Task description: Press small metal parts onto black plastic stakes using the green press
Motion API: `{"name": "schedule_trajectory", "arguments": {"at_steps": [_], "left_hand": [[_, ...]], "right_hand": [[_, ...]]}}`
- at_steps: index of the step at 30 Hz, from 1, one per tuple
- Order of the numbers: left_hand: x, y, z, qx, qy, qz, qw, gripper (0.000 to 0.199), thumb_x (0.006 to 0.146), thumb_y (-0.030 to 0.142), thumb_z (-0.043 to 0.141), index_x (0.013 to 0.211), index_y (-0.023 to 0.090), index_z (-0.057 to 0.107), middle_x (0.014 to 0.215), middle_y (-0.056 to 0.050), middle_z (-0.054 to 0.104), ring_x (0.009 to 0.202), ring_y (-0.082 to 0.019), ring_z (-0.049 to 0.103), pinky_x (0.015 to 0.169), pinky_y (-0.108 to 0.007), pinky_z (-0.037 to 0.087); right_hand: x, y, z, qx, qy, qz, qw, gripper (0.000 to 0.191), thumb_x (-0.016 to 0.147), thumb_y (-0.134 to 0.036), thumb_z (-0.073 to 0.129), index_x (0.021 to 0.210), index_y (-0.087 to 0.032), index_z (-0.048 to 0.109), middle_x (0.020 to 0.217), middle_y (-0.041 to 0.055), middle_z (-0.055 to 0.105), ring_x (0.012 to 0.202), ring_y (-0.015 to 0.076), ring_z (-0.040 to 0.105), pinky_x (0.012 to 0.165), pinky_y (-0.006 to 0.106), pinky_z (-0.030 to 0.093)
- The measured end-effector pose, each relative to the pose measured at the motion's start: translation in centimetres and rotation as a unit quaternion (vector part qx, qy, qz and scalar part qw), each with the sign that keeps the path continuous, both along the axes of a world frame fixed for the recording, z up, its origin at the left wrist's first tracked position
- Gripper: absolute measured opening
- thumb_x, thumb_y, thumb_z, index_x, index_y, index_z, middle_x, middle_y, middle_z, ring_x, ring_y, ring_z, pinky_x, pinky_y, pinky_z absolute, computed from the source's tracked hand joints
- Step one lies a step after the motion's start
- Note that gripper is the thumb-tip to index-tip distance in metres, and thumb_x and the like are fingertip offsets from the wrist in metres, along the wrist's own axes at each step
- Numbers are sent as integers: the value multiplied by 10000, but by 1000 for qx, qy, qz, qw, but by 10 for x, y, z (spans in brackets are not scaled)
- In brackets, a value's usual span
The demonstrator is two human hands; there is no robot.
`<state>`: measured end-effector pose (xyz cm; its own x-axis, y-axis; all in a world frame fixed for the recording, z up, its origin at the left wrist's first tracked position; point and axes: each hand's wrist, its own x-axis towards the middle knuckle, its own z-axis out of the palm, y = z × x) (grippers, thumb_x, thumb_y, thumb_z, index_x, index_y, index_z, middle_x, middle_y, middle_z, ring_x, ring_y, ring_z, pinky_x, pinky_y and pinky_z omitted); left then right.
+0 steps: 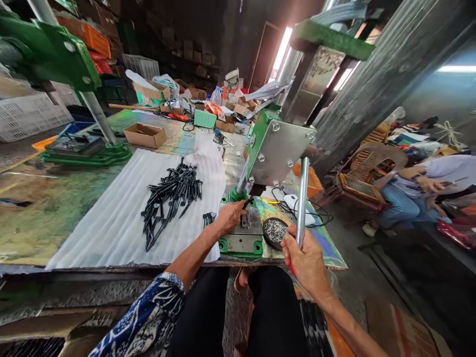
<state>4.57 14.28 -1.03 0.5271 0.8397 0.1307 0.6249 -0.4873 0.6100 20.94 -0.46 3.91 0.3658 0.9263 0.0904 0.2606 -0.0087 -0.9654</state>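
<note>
My right hand is wrapped round the lower end of the metal lever of a green hand press. My left hand reaches over the press base, its fingers pinched on a slender black part under the ram. That part is mostly hidden by the fingers and the press. Left of the base, a heap of similar slender black parts lies on a white foam sheet. A few short black parts lie close to my left wrist. A round dish of small shiny metal pieces stands beside my right hand.
A second green press stands at the table's left. An open cardboard box sits behind the foam. Boxes, a green case and tools clutter the back. A white power strip with cables lies right. Another person sits at far right.
</note>
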Motion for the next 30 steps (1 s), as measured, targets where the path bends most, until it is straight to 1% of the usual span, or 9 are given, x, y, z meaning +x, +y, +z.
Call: {"name": "schedule_trajectory", "arguments": {"at_steps": [3, 8, 12, 15, 18, 23, 27, 30], "left_hand": [[1, 0, -4, 1, -10, 0, 1000, 150, 872, 144, 434, 944, 178, 561, 903, -47, 670, 826, -164, 615, 739, -239, 428], [0, 2, -9, 14, -28, -4, 999, 155, 878, 151, 415, 947, 163, 553, 899, -61, 655, 802, -169, 608, 736, -253, 433], [-1, 2, -4, 6, -12, -14, 1000, 143, 870, 147, 421, 928, 164, 550, 875, -55, 655, 785, -163, 604, 727, -247, 436], [-2, 1, -2, 7, -12, -3, 1000, 136, 872, 158, 425, 924, 170, 551, 871, -48, 658, 780, -156, 602, 724, -240, 432], [-1, 0, -3, 8, -16, 4, 1000, 126, 873, 159, 430, 912, 173, 549, 870, -44, 659, 771, -153, 600, 721, -237, 430], [-1, 1, -7, 12, -29, -2, 1000, 138, 868, 155, 433, 940, 176, 548, 912, -54, 660, 804, -161, 600, 732, -245, 428], [-2, 3, -7, 6, -26, -7, 1000, 136, 853, 146, 429, 908, 179, 549, 852, -39, 648, 763, -155, 590, 722, -245, 428], [-2, 4, -8, 2, -36, -12, 999, 142, 845, 135, 427, 909, 180, 546, 836, -33, 647, 749, -152, 586, 716, -245, 430]], "right_hand": [[0, -1, -2, -7, -3, 1, 1000, 214, 848, -357, 572, 951, -207, 460, 638, -43, 535, 407, 100, 441, 335, 201, 375], [-2, -2, -6, 15, -35, -40, 998, 202, 870, -369, 579, 952, -220, 471, 597, -60, 500, 402, 109, 443, 358, 221, 400], [-3, -2, -2, -6, -29, -15, 999, 203, 865, -372, 554, 951, -210, 468, 579, -57, 508, 388, 109, 428, 344, 220, 372], [-2, -2, 4, -3, -14, 0, 1000, 227, 830, -373, 557, 941, -199, 462, 594, -49, 527, 390, 106, 430, 342, 216, 366], [-1, -4, 6, -11, -1, 14, 1000, 247, 807, -385, 567, 925, -201, 452, 601, -49, 525, 392, 105, 428, 337, 213, 368], [-2, -3, 0, -8, -35, -31, 999, 206, 835, -362, 553, 941, -214, 459, 595, -53, 505, 410, 111, 433, 344, 210, 370], [-3, 0, -3, -16, -35, -12, 999, 202, 850, -371, 528, 951, -213, 453, 576, -59, 508, 391, 114, 428, 346, 219, 374], [-2, -1, 1, -8, -35, -9, 999, 234, 824, -386, 542, 937, -200, 458, 573, -55, 517, 391, 117, 443, 358, 228, 390]]}}
